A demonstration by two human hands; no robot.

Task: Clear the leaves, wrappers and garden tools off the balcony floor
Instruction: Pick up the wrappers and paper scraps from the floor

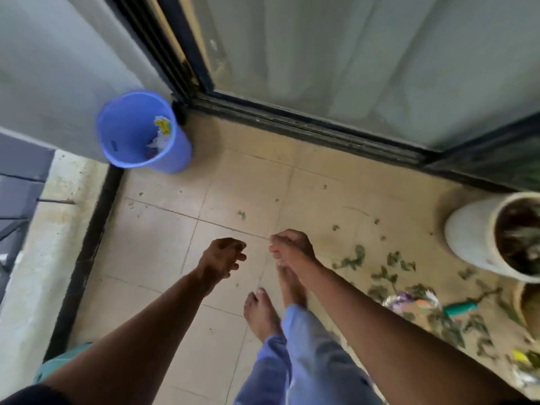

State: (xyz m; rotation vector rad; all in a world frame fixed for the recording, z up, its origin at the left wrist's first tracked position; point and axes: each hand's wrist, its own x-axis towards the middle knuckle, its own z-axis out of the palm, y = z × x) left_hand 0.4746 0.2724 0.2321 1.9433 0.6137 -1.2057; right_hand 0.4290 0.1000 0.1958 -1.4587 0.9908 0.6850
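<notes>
Leaves [388, 276] and wrappers [409, 302] lie right of my bare feet, well apart from the blue bin [140, 133]. My left hand [223, 258] and right hand [287, 247] hang loosely curled, holding nothing; I could slip on litter or drop scraps.

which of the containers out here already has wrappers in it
The blue bin in the corner by the wall; crumpled wrappers lie inside. The white pot at right holds soil and plant debris.

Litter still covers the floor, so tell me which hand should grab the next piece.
Probably the right hand: the leaves and wrapper lie on its side. The left hand, also empty, is further off.
</notes>
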